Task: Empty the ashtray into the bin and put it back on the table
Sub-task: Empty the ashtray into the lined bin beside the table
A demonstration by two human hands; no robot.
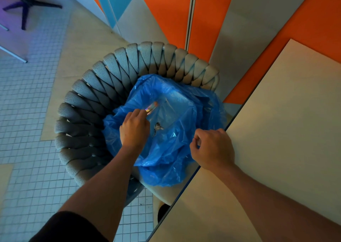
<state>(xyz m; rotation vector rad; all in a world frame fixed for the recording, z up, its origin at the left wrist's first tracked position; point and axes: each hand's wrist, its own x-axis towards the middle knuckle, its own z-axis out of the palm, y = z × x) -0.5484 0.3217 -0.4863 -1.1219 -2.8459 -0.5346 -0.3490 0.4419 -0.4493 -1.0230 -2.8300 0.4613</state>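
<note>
A bin lined with a blue plastic bag stands on the seat of a woven chair. My left hand reaches into the bag's mouth and grips a clear, shiny ashtray, tilted on its edge; only its rim shows past my fingers. A small grey heap of ash lies on the plastic inside the bag, just right of that hand. My right hand pinches the bag's rim at the right side, next to the table edge. The beige table fills the right of the view.
The grey woven chair curves around the bin on the left and far sides. Orange, grey and blue wall panels stand behind it. White tiled floor lies to the left, with a dark table base at top left.
</note>
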